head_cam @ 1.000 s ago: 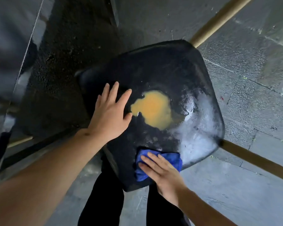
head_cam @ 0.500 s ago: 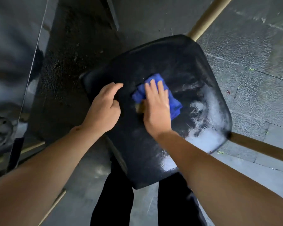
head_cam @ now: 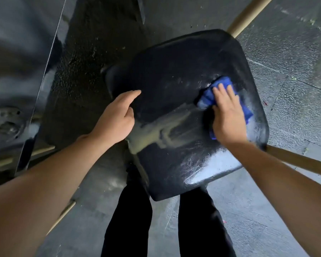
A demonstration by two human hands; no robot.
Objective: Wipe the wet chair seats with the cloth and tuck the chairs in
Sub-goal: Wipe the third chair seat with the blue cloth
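Right hand point(head_cam: 228, 119) presses blue cloth point(head_cam: 209, 98) flat-fingered on wet black chair seat point(head_cam: 174, 75), grip released; left hand point(head_cam: 115, 119) rests on seat edge, fingers loose.

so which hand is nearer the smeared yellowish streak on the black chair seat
Left. The left hand rests on the black chair seat right at the smeared yellowish streak's left end; the right hand presses the blue cloth beyond its right end.

Black chair seat point(head_cam: 174, 86) fills frame centre, glossy wet, yellowish smear across middle. Blue cloth point(head_cam: 209, 97) crumpled flat on seat's right side.
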